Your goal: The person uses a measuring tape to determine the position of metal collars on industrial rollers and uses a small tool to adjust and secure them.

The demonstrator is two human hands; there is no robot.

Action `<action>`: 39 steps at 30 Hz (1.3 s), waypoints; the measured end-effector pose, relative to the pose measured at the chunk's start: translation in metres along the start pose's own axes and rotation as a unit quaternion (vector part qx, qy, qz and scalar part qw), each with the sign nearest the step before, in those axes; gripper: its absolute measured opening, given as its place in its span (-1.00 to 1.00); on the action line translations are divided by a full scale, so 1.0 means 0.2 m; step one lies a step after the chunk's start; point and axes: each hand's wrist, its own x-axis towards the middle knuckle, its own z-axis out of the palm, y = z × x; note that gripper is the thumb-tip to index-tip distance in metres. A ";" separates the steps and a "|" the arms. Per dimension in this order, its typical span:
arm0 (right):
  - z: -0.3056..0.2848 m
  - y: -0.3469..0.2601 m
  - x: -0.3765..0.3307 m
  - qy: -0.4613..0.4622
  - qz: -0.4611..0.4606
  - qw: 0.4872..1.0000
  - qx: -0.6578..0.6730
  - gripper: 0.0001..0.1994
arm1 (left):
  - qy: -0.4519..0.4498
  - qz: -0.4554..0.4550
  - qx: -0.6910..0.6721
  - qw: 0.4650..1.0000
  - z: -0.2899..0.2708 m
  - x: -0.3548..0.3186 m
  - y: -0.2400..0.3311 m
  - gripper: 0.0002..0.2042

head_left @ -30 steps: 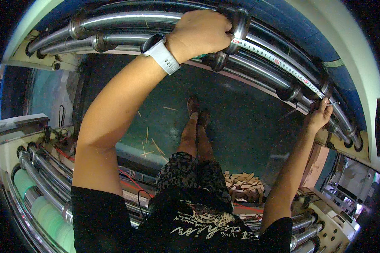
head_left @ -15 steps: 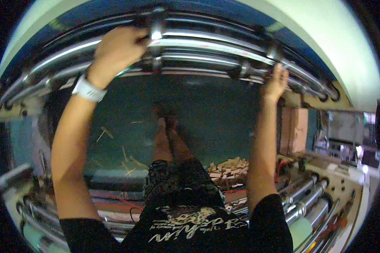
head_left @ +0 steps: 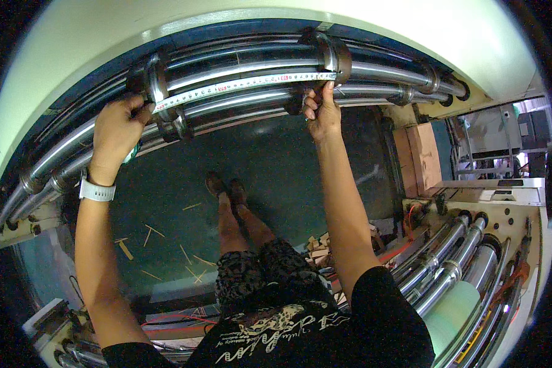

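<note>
A white tape measure [head_left: 239,84] is stretched across the metal shafts [head_left: 245,69] of the machine in front of me. My left hand [head_left: 115,136] is closed around it at the left, beside a round collar [head_left: 157,80]. A green bit of its case shows below that palm; the rest is hidden. My right hand [head_left: 323,115] grips the far end between thumb and fingers, just below another collar [head_left: 336,58]. The blade runs nearly straight between both hands, tilted slightly up to the right.
Below the shafts lies a dark green floor [head_left: 165,202] with thin wooden strips. Wood pieces [head_left: 319,248] are piled right of my legs, and a cardboard box [head_left: 422,156] stands farther right. More rollers [head_left: 441,264] lie behind me at the lower right.
In the picture, both hands and the tape have shifted left, and my left hand sits lower. The right end now lies at a collar, and the blurred view has become sharp.
</note>
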 end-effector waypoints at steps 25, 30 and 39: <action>-0.02 0.00 0.03 -0.002 0.004 1.000 0.009 -0.57 | -0.017 -0.005 -0.003 1.000 0.01 0.02 -0.01 -0.80; 0.01 -0.02 -0.07 0.143 -0.149 0.974 -0.095 -0.66 | -0.016 -0.001 -0.001 1.000 0.01 0.01 -0.01 -0.81; 0.05 -0.17 0.04 0.036 -0.317 0.919 -0.231 -0.89 | 0.003 0.010 0.001 1.000 0.01 0.01 0.02 -0.79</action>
